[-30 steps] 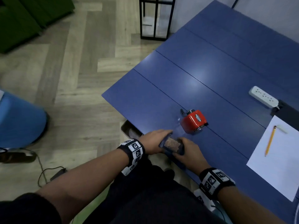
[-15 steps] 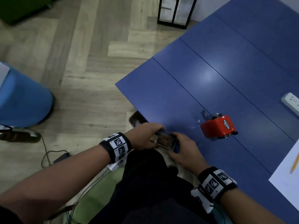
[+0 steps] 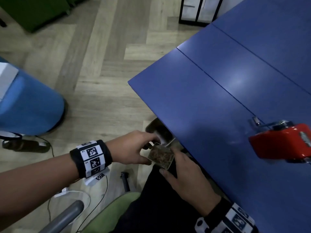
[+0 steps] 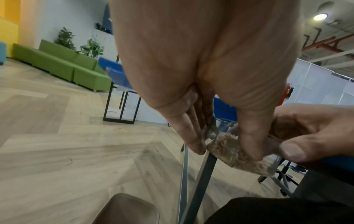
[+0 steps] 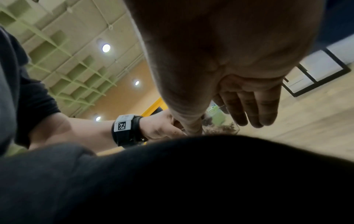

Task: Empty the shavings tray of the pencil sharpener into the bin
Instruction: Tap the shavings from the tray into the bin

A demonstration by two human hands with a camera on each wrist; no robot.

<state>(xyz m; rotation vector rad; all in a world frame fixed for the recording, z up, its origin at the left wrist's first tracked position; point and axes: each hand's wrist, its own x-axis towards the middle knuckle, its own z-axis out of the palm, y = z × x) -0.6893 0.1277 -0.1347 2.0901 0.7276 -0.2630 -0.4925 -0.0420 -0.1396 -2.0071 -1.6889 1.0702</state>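
Observation:
The clear shavings tray, full of brown shavings, is held level off the table's near edge, over my lap. My left hand pinches its left end between thumb and fingers; the left wrist view shows that hand on the tray. My right hand holds the right side, thumb below and fingers behind, with the tray just past its fingers. The red pencil sharpener stands on the blue table at the right. A dark bin sits on the floor, partly under the table corner.
A blue round seat stands on the wooden floor at the left. Cables and a green chair seat lie below my left arm. A black metal frame stands beyond the table. The bin's rim shows below the left hand.
Both hands have carried the tray from the tabletop past its near edge, towards the floor side. The sharpener stayed on the table. My view has swung left.

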